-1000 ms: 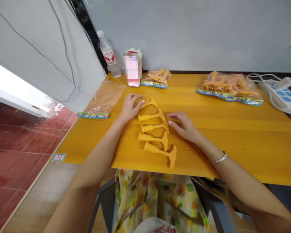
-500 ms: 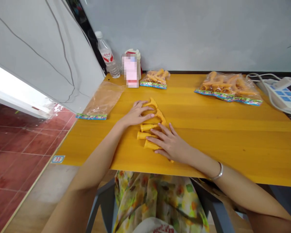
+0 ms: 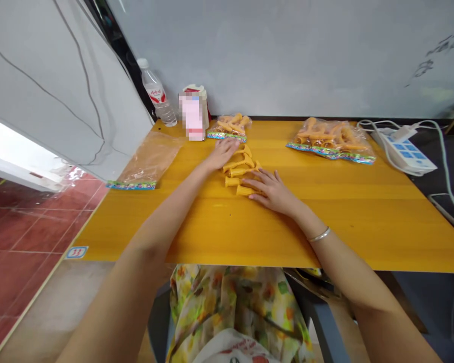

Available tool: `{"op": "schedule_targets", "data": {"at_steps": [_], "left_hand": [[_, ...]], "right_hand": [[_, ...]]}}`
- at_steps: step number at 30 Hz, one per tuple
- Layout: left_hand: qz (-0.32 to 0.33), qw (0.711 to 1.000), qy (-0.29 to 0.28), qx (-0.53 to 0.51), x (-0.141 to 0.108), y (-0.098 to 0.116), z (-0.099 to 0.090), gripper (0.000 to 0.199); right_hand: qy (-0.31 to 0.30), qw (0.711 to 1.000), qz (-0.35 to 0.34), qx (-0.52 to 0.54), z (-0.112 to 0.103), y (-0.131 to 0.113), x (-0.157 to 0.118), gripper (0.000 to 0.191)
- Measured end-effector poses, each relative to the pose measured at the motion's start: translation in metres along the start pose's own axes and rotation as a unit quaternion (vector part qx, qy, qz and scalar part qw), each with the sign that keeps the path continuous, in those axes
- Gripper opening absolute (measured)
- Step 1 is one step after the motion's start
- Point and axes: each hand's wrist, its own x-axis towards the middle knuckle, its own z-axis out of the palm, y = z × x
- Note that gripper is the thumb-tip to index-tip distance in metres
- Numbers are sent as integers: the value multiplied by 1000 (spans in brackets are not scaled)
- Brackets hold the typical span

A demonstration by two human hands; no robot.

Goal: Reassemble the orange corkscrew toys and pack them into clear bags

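Several yellow plastic toy tools [image 3: 243, 164] lie bunched on the wooden table [image 3: 208, 227]. Some have ribbed handles like toy screwdrivers; curved heads at the far side look like toy hammers. My left hand [image 3: 223, 153] rests at the bunch's far left edge, fingers stretched out over the farthest pieces. Palm down, my right hand [image 3: 275, 191] lies at the near right side, fingers spread across a ribbed toy handle [image 3: 245, 191] and the piece beside it. The right ends of these pieces are hidden under that hand. Neither hand is wrapped round a piece.
Behind the bunch is a clear bag of yellow toy pieces [image 3: 230, 126]; a larger filled bag [image 3: 331, 140] lies right. A flat clear bag [image 3: 146, 161] lies left. A water bottle [image 3: 159, 96], a pixelated box-like item [image 3: 192, 116] and a power strip [image 3: 404, 151] stand along the back.
Both hands and the yellow toy tools have moved away from me, toward the back of the table. The pieces now lie closer together. The camera view has shifted slightly right.
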Motion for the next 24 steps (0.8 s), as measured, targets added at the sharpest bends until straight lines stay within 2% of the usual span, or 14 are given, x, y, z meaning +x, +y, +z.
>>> {"op": "schedule_targets", "data": {"at_steps": [2,4,6,8,11,13,16,20,24], "left_hand": [[1,999,47,19,-9,-8,-13,56],[-14,995,80,60,-29,-22,-32,57],[-69,984,112,116,-57,-39,-52,60],[-151,963,143,172,-88,-54,-70,66],[-258,919,178,239,-132,-68,-83,74],[-302,902,170,260,-157,-72,-82,78],[-330,903,116,251,-184,-70,-75,75],[-294,922,66,242,-206,-59,-69,50],[-254,938,45,231,-222,-42,-69,42]], "right_hand": [[45,999,10,6,-1,12,0,50],[88,996,26,3,0,27,0,49],[127,991,50,1,2,43,2,48],[166,984,71,2,5,58,4,50],[210,972,102,15,13,77,6,55],[224,966,126,32,19,85,7,57],[224,957,172,67,27,91,8,60],[227,939,235,106,33,94,4,61],[230,934,256,97,32,86,-10,55]]}}
